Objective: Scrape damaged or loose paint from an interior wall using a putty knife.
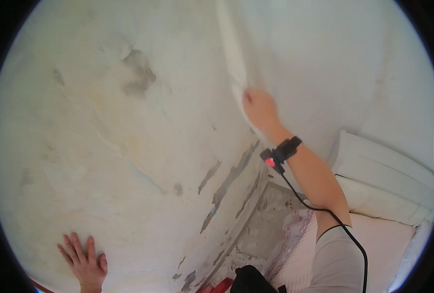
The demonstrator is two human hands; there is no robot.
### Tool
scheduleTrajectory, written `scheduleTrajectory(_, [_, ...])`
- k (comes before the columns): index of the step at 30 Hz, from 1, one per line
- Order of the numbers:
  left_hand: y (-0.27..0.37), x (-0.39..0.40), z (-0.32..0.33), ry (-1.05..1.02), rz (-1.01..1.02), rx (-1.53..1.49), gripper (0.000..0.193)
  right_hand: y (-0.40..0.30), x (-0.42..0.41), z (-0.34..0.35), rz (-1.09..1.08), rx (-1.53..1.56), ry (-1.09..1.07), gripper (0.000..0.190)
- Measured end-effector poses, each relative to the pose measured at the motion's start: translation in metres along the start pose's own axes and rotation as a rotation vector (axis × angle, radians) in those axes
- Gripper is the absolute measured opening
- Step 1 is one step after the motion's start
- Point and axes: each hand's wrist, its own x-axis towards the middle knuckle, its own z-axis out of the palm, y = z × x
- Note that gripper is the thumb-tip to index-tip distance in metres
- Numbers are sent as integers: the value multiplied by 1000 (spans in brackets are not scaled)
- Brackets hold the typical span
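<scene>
My left hand (87,262) lies with its fingers spread against the stained, peeling wall (111,197) at the lower left. Near the corner of the two walls, my right hand (261,106) is closed around a long pale strip (233,47), blurred by motion; its material cannot be told. The strip runs up past the picture's top edge and down beside the wrist. A black strap with a small device (275,155) and a black cable sits on my right wrist. A dark patch of bare plaster (142,71) shows on the wall at the upper left.
A bed with a pink quilted cover (378,238) and a pale headboard (385,157) stands at the lower right. Between bed and wall runs a strip of worn concrete floor (257,227). Red (222,285) and black (251,280) objects are at the bottom edge.
</scene>
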Motion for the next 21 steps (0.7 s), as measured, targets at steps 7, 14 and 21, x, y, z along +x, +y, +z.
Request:
scheduleTrajectory(7, [1, 2, -4, -28, -6, -28, 53, 33, -190, 24, 204, 33, -251, 22])
scheduleTrajectory(14, [2, 7, -6, -14, -5, -32, 52, 63, -392, 24, 666, -39, -445, 25])
scheduleTrajectory(21, [5, 10, -4, -27, -3, -15, 54, 67, -418, 5, 728, -134, -656, 27])
